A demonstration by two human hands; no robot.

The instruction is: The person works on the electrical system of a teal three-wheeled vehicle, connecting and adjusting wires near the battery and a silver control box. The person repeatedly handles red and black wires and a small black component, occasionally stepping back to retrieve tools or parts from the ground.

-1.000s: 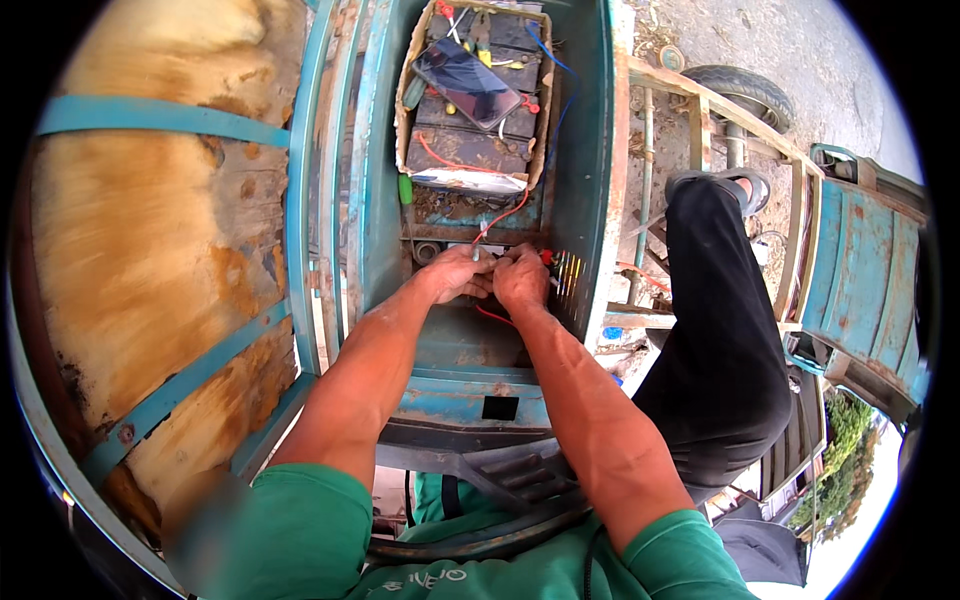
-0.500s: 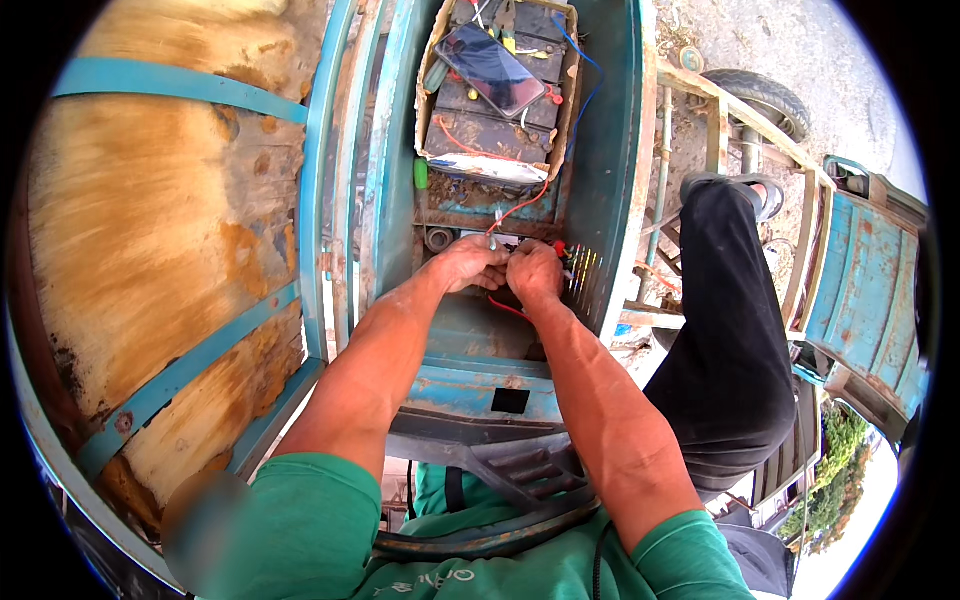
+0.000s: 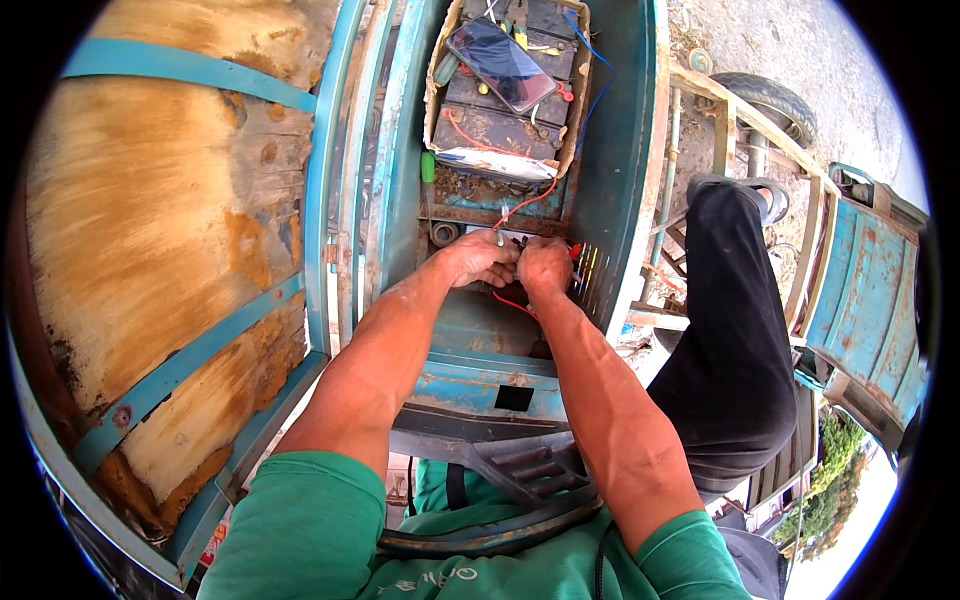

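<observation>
Inside a blue-green metal compartment, my left hand (image 3: pixel 480 258) and my right hand (image 3: pixel 545 265) meet, fingers closed and almost touching. A thin red wire (image 3: pixel 530 203) runs from the battery box to my left fingertips, which pinch it. My right fingers are curled round something small that they hide. A red wire loop (image 3: pixel 515 305) shows just below both hands. Beside my right hand is a bright red piece (image 3: pixel 575 252) next to several thin coloured wires (image 3: pixel 588 270). A pale part lies partly covered under the fingers.
Beyond my hands, a worn box (image 3: pixel 570 130) holds dark batteries (image 3: pixel 490 128), with a phone (image 3: pixel 500 65) and pliers (image 3: pixel 520 22) on top. A green-handled screwdriver (image 3: pixel 428 167) leans beside it. A padded panel (image 3: pixel 150 230) stands left; a person's black-trousered leg (image 3: pixel 735 340) is right.
The whole view has shifted slightly, so the compartment appears a little further right and higher. Both hands stay together at the same spot, with only slight finger movement.
</observation>
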